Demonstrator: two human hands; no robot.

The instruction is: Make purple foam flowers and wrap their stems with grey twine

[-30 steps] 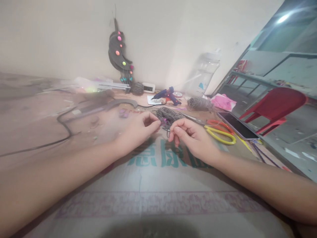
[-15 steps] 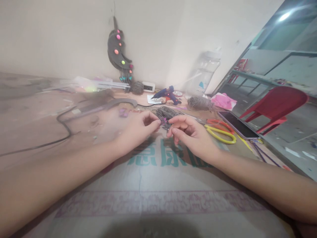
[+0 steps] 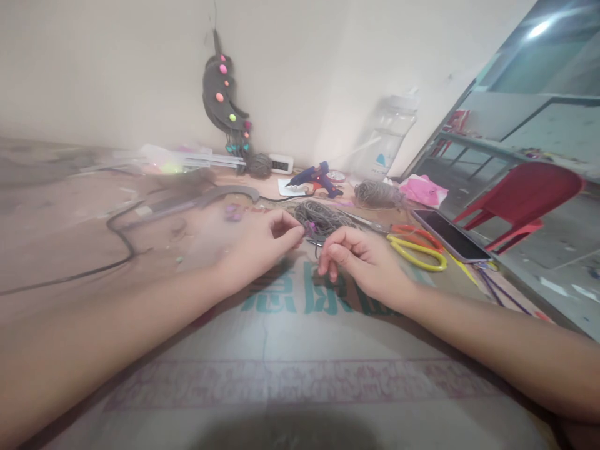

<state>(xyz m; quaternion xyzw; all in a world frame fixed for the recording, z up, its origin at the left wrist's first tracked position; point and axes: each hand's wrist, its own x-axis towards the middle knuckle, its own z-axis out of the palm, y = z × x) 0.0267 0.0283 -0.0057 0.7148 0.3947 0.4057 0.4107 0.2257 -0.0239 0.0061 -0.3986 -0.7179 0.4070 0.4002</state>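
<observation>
Near the centre, my left hand point(image 3: 269, 244) has its thumb and forefinger pressed together beside a small purple piece point(image 3: 310, 229), which shows just past the fingertips. My right hand point(image 3: 356, 256) is to its right, a short gap away, with curled fingers; a thin dark strand runs by its fingertips and the pinch is partly hidden. Behind both hands lies a loose bundle of grey yarn point(image 3: 323, 217). Yellow-handled scissors point(image 3: 419, 254) and orange-handled scissors point(image 3: 424, 234) lie right of my right hand.
At the back are a blue glue gun point(image 3: 312, 178), a clear bottle point(image 3: 387, 137) and a grey yarn roll point(image 3: 375, 194). A phone point(image 3: 450, 234) lies at the right edge. A black cable point(image 3: 119, 231) crosses the left. A grey crescent ornament point(image 3: 218, 94) hangs on the wall.
My right hand has drawn slightly down and its fingers have curled in, uncovering more of the grey yarn. My left hand has barely moved.
</observation>
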